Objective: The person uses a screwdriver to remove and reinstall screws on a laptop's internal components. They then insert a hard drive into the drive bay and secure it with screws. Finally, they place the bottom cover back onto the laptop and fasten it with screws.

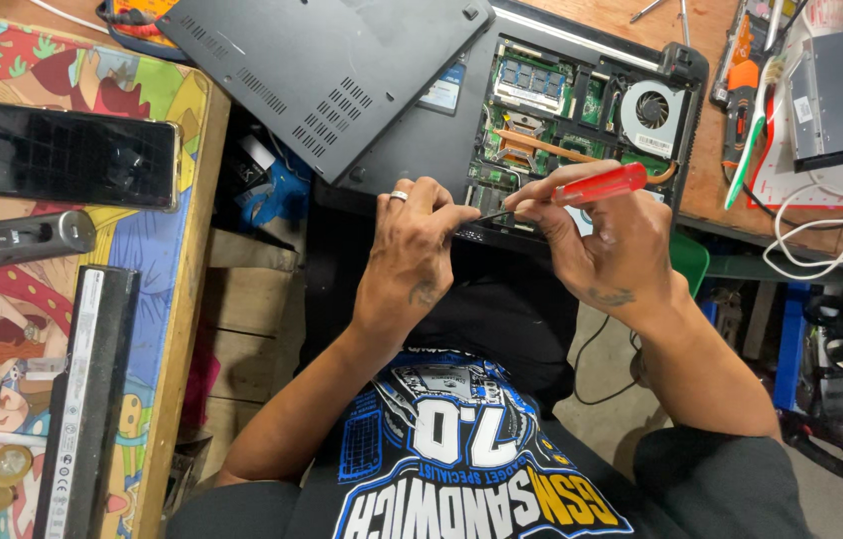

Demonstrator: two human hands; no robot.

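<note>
Firmly, the right hand (606,240) grips the red-handled screwdriver (596,185) while the left hand (417,250) pinches its tip steady at the laptop (541,110) edge, keeping the shaft square to prevent slipping.

Black printed shirt, silver ring (398,196)

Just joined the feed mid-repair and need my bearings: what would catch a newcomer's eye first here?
At centre, the right hand grips a red-handled screwdriver, and the left hand pinches near its tip, over the near edge of an opened black laptop with green circuit boards and a round fan exposed. The laptop's grey removed bottom cover lies tilted just left of it. At far left, a black smartphone rests on a colourful cartoon-print mat.
</note>
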